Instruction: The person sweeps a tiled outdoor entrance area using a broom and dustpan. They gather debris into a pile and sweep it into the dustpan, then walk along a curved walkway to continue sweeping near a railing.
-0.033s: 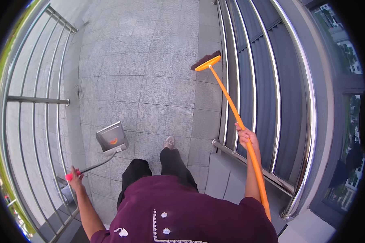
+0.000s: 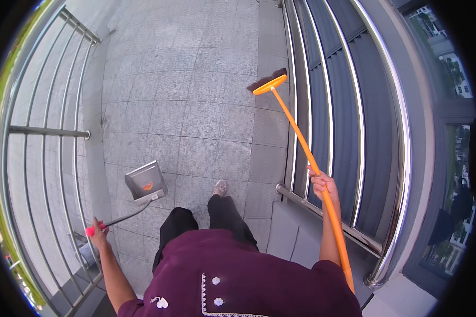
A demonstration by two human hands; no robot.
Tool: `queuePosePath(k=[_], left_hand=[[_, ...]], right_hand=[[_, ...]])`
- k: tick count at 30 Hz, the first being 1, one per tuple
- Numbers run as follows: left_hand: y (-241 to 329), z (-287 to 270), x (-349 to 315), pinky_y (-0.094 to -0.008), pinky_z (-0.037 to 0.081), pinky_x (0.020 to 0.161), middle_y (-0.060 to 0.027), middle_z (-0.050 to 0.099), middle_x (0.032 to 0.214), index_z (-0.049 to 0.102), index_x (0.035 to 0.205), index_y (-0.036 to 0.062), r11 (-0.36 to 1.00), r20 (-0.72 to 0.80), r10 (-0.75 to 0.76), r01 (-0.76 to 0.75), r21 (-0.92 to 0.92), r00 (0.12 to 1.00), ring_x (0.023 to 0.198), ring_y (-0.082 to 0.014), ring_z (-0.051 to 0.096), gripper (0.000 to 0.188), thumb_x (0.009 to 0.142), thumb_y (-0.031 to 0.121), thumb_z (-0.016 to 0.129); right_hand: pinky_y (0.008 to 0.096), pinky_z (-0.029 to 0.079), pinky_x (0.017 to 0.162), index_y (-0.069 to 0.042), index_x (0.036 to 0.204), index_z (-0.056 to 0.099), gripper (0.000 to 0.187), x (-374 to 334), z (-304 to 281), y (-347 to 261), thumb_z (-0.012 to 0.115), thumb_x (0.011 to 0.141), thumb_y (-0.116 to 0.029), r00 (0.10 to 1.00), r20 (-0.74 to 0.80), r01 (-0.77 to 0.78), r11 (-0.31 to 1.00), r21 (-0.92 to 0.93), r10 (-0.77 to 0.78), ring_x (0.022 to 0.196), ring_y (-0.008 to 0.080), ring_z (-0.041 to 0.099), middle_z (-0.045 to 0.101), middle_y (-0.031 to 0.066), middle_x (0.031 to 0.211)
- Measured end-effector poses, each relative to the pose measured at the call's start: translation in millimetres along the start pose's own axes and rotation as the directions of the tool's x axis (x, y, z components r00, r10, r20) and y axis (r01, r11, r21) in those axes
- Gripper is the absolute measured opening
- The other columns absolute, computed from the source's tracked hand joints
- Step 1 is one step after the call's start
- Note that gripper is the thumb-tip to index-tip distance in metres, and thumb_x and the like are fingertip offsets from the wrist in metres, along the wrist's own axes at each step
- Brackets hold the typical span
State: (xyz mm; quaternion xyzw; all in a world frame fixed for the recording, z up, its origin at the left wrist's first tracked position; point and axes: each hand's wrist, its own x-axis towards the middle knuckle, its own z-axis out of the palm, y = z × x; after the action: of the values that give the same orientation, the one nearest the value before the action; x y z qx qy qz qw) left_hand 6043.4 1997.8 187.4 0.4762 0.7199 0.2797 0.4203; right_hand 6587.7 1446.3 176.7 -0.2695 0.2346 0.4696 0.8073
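My right hand [image 2: 323,184] is closed round the long orange handle of a broom [image 2: 296,127]. The handle slants from beside my right upper arm to an orange head with dark brown bristles, close to the right-hand railing. At the left, my left hand [image 2: 98,238] is closed on the pink grip of a long-handled grey dustpan [image 2: 156,177]. The pan lies ahead and left of my feet, its wide lip turned away from me. A small orange-red mark or piece [image 2: 147,186] shows inside the pan; I cannot tell which.
Grey stone tiles [image 2: 203,124] cover the walkway. A metal railing [image 2: 50,132] runs along the left, near my left hand. Another railing [image 2: 330,105] stands at the right, before dark grey panels [image 2: 375,116]. My shoe [image 2: 220,187] is near the pan.
My right hand and the broom sit very slightly lower in the picture. The dustpan and my left hand look the same.
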Motion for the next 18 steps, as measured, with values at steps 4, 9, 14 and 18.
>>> queuePosePath(k=[4,9,14,18], left_hand=[[-16.0,25.1,12.4,-0.0248,0.049,0.054,-0.0047,0.059,0.075,0.058,0.082,0.0057,0.999,-0.003,-0.031,0.031,-0.012,1.0,0.065,-0.0106,0.055,0.034,0.078,0.039,0.064],[-33.6,52.0,27.7,-0.023,0.046,0.05,-0.0029,0.057,0.07,0.057,0.079,0.0066,0.996,-0.053,-0.089,0.089,-0.003,0.995,0.06,-0.01,0.053,0.033,0.079,0.039,0.063],[-40.9,82.5,60.4,-0.0236,0.044,0.045,-0.0026,0.055,0.064,0.055,0.075,0.008,0.995,-0.068,-0.097,0.095,-0.035,0.993,0.052,-0.0099,0.05,0.032,0.078,0.039,0.063],[-34.4,127.6,93.4,-0.0244,0.044,0.045,-0.0025,0.055,0.063,0.056,0.074,0.0075,0.986,-0.114,-0.156,0.148,-0.07,0.981,0.052,-0.0097,0.049,0.032,0.077,0.038,0.065]], right_hand=[[0.0171,0.038,0.036,0.016,0.121,0.024,0.046,-67.3,61.0,-3.0,0.037,0.078,0.005,0.983,-0.16,-0.06,0.98,0.189,0.092,0.049,0.0062,0.041,0.043,0.0109,0.086],[0.0132,0.037,0.036,0.02,0.106,0.029,0.034,-82.7,100.4,0.1,0.039,0.076,0.006,0.872,-0.413,-0.134,0.939,0.316,0.263,0.048,0.0064,0.041,0.042,0.0141,0.086],[0.0147,0.041,0.038,0.016,0.102,0.025,0.029,-57.8,95.7,15.0,0.038,0.078,0.005,0.734,-0.485,-0.175,0.822,0.542,0.476,0.049,0.0075,0.043,0.037,0.0076,0.074],[0.0162,0.043,0.04,0.004,0.088,0.029,0.016,-25.3,82.1,20.8,0.04,0.076,0.005,0.655,-0.452,-0.142,0.687,0.712,0.605,0.05,0.009,0.043,0.036,0.0098,0.078]])
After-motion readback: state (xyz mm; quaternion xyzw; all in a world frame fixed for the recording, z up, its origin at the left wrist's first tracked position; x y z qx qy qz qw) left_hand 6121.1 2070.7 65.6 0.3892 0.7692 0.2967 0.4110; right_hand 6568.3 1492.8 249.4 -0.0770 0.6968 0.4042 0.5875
